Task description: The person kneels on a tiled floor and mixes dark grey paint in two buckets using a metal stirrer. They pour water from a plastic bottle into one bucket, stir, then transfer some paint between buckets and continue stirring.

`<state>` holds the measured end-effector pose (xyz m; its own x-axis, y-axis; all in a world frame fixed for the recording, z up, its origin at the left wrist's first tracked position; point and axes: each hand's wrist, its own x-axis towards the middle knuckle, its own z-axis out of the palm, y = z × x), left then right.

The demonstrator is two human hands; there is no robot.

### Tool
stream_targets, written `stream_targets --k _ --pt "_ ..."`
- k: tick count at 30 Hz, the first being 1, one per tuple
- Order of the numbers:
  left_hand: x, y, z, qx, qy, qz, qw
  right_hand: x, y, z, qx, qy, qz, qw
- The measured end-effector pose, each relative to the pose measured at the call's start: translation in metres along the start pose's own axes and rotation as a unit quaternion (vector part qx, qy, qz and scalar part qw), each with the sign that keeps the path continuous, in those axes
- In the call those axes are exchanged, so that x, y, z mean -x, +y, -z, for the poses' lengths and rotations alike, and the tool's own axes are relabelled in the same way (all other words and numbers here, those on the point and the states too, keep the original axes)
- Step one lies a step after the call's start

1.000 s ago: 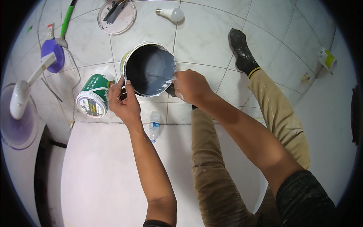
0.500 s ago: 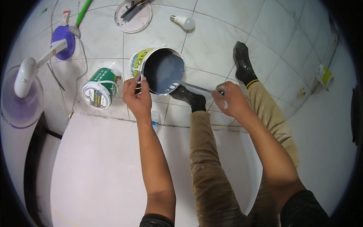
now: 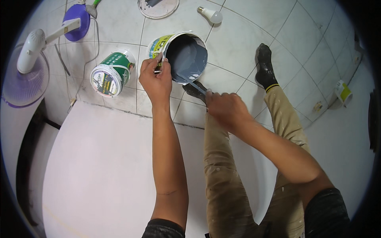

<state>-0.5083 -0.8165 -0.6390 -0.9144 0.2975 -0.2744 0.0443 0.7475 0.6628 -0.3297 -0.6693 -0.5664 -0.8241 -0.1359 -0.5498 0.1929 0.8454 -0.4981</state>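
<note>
A paint bucket [image 3: 158, 47] with a yellow-green label stands tilted on the tiles, its mouth facing me. Grey paint [image 3: 183, 59] coats the inside and lies in it. My left hand [image 3: 157, 83] is closed on the left side of the bucket's rim. In my right hand [image 3: 228, 108] is a thin, flat grey stick [image 3: 198, 87]; its far end reaches over the bucket's lower rim. That hand's fingers are closed around the near end. My sock-covered left foot [image 3: 193, 92] is against the bucket's lower side, partly hidden by the stick and right hand.
Left of the bucket, a green-and-white paint tub [image 3: 115, 71] lies tilted. A purple-and-white fan [image 3: 33, 67] is at the far left, its cable on the tiles. Beyond are a round lid [image 3: 162, 15] and a light bulb [image 3: 211, 15]. A cup [image 3: 343, 92] lies far right.
My right hand has moved left and nearer to me, turning the stick steeper at the bucket's rim. My left hand keeps its hold on the rim. The whole view has shifted slightly.
</note>
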Motion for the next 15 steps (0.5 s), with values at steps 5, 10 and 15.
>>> stream_targets --k 5,10,15 --pt "0.007 -0.004 0.001 0.025 -0.003 0.031 0.999 0.049 0.033 0.061 -0.029 -0.016 0.027 0.999" --pt "0.010 -0.010 0.008 0.045 0.012 0.044 0.998 0.061 0.044 0.088 -0.038 0.011 0.002 0.999" --pt "0.010 -0.017 0.013 0.033 0.036 0.047 0.998 0.020 0.025 0.032 -0.159 0.082 -0.092 0.980"
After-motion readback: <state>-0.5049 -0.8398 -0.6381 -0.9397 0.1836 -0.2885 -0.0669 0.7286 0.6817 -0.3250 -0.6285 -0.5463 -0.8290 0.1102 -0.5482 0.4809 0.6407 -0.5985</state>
